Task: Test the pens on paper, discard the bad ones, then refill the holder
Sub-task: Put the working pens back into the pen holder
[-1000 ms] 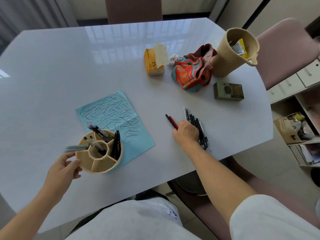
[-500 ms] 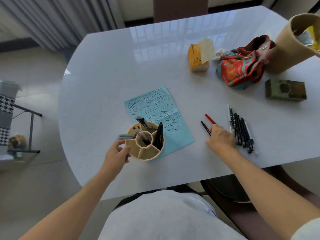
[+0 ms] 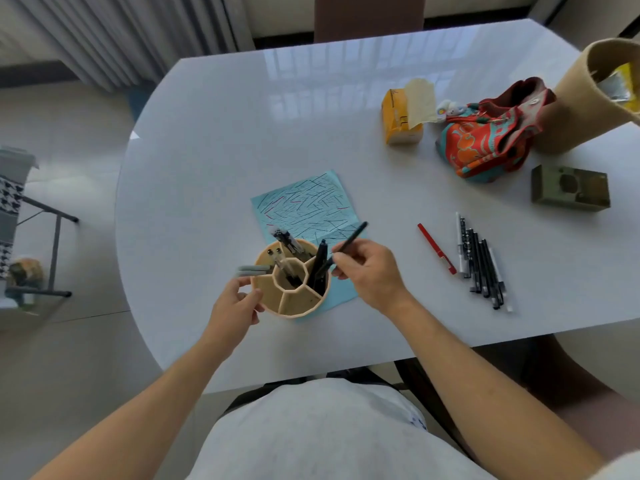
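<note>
At seven o'clock of the holder [image 3: 291, 279], the left hand [image 3: 235, 306] grips its wall, thumb and fingers curled round the rim. Holder: tan, honeycomb-celled, partly filled, standing on the scribbled blue paper [image 3: 306, 202]. Right hand [image 3: 369, 271], a second ago at the loose pens [image 3: 483, 261] at three o'clock, now pinches a black pen [image 3: 348, 243] over it; refilling proceeds.

Holder [image 3: 291, 279] sitting on the paper's [image 3: 304, 202] near corner, loose pens [image 3: 481, 261] lying at its 3 o'clock, box [image 3: 570, 188] and bag [image 3: 485, 140] lying at 2 o'clock, carton [image 3: 398, 119] standing at 1 o'clock.
</note>
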The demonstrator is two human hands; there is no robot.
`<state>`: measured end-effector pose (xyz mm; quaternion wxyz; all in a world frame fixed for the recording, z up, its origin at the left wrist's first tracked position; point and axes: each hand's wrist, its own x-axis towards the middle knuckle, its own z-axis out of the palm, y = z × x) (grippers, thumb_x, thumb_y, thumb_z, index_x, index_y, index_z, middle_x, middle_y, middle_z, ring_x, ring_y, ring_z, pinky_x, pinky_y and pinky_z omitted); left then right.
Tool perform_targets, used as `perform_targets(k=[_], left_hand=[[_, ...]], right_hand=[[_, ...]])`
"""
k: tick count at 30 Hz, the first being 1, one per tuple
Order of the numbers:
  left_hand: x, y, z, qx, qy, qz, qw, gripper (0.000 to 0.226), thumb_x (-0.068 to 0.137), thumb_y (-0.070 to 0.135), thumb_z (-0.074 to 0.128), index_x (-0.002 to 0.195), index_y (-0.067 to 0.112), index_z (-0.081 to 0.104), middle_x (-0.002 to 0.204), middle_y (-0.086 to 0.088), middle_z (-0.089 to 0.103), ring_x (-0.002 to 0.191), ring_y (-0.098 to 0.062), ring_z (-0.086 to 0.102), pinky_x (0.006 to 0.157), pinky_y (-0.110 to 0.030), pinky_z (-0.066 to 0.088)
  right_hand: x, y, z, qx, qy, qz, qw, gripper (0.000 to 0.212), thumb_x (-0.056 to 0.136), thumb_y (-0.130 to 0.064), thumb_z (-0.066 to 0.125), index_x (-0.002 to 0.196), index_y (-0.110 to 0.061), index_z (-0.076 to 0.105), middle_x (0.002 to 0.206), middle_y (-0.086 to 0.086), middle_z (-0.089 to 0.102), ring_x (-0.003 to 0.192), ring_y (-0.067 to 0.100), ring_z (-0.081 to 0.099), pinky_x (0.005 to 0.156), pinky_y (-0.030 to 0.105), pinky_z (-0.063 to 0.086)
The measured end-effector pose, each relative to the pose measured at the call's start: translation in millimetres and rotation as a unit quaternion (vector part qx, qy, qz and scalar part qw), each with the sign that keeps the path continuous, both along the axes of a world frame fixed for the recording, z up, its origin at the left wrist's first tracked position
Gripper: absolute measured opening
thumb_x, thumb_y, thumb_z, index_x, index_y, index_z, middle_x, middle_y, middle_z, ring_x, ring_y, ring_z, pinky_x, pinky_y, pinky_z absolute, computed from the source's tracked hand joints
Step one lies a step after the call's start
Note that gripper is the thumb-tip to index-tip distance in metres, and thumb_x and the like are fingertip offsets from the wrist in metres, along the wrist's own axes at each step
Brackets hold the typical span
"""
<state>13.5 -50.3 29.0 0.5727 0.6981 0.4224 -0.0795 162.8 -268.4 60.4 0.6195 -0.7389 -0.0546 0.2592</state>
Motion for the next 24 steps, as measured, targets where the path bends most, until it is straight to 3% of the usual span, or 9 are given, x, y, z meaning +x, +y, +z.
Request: perform_targets(k=[3, 5, 7, 9, 12, 15, 19, 21, 24], left_hand=[[-4, 6, -7, 0.004, -0.003, 0.005, 1.000, 0.016, 0.098, 0.024, 0.058, 0.113, 0.029, 0.062, 0.073, -0.007, 0.071, 0.064, -0.020, 0.063, 0.071, -0.044, 0.059], [-6, 9, -14, 0.006, -0.004, 0.002, 1.000, 0.017, 0.098, 0.025, 0.058, 0.114, 0.030, 0.063, 0.072, -0.005, 0.071, 0.064, -0.021, 0.063, 0.072, -0.045, 0.059], [-6, 10, -20, 0.007, -0.008, 0.000, 1.000, 0.017, 0.098, 0.026, 0.059, 0.114, 0.030, 0.062, 0.072, -0.003, 0.071, 0.064, -0.022, 0.063, 0.071, -0.045, 0.059], [-5, 9, -22, 0.005, -0.011, -0.002, 1.000, 0.018, 0.098, 0.027, 0.059, 0.115, 0.030, 0.062, 0.075, -0.006, 0.072, 0.066, -0.024, 0.063, 0.072, -0.046, 0.059], [-4, 6, -23, 0.002, -0.015, 0.000, 1.000, 0.019, 0.099, 0.025, 0.058, 0.118, 0.027, 0.061, 0.081, -0.013, 0.071, 0.068, -0.026, 0.062, 0.072, -0.046, 0.058], [-2, 6, -24, 0.007, -0.011, 0.001, 1.000, 0.020, 0.100, 0.024, 0.056, 0.120, 0.025, 0.059, 0.083, -0.015, 0.070, 0.070, -0.028, 0.063, 0.071, -0.046, 0.058], [2, 7, -29, 0.012, 0.002, 0.008, 1.000, 0.022, 0.100, 0.024, 0.056, 0.122, 0.023, 0.058, 0.081, -0.013, 0.069, 0.069, -0.027, 0.063, 0.071, -0.047, 0.058], [4, 2, -26, 0.012, 0.004, 0.010, 1.000, 0.022, 0.100, 0.022, 0.056, 0.122, 0.021, 0.058, 0.078, -0.012, 0.068, 0.067, -0.025, 0.062, 0.073, -0.049, 0.059], [4, -9, -14, 0.010, 0.005, 0.010, 1.000, 0.026, 0.098, 0.017, 0.057, 0.124, 0.020, 0.053, 0.077, -0.014, 0.067, 0.065, -0.024, 0.061, 0.074, -0.049, 0.057]], right_hand=[[-4, 8, 0, -0.156, -0.118, 0.126, 0.972, 0.013, 0.090, -0.024, 0.073, 0.095, -0.013, 0.079, 0.084, 0.000, 0.076, 0.076, 0.016, 0.069, 0.077, 0.033, 0.058], [-6, 1, -3, -0.194, -0.147, 0.154, 0.958, 0.022, 0.089, -0.035, 0.073, 0.094, -0.015, 0.078, 0.082, -0.004, 0.073, 0.075, 0.010, 0.064, 0.072, 0.024, 0.053], [-1, -18, -12, -0.201, -0.148, 0.103, 0.963, 0.022, 0.090, -0.037, 0.071, 0.088, -0.015, 0.076, 0.077, -0.007, 0.071, 0.070, 0.006, 0.061, 0.069, 0.021, 0.050], [12, -45, -25, -0.239, -0.159, 0.023, 0.958, 0.018, 0.091, -0.028, 0.069, 0.086, -0.012, 0.075, 0.082, -0.001, 0.073, 0.076, 0.013, 0.064, 0.075, 0.031, 0.054], [44, -94, -48, -0.378, -0.174, -0.061, 0.907, 0.022, 0.091, -0.012, 0.061, 0.110, -0.009, 0.072, 0.110, 0.010, 0.067, 0.097, 0.026, 0.064, 0.086, 0.039, 0.053], [67, -127, -67, -0.493, -0.160, -0.060, 0.853, 0.036, 0.091, -0.007, 0.053, 0.126, -0.011, 0.061, 0.127, 0.012, 0.057, 0.108, 0.034, 0.061, 0.084, 0.040, 0.052], [76, -131, -77, -0.556, -0.117, 0.001, 0.823, 0.029, 0.092, -0.015, 0.054, 0.121, -0.013, 0.058, 0.123, 0.013, 0.060, 0.105, 0.036, 0.064, 0.083, 0.039, 0.051], [74, -125, -74, -0.519, -0.099, -0.013, 0.849, 0.030, 0.089, -0.021, 0.061, 0.118, -0.013, 0.062, 0.114, 0.010, 0.067, 0.103, 0.032, 0.066, 0.083, 0.036, 0.053], [52, -103, -62, -0.291, -0.007, -0.140, 0.946, 0.015, 0.082, -0.015, 0.066, 0.097, -0.015, 0.065, 0.091, 0.008, 0.071, 0.075, 0.023, 0.069, 0.057, 0.026, 0.055]])
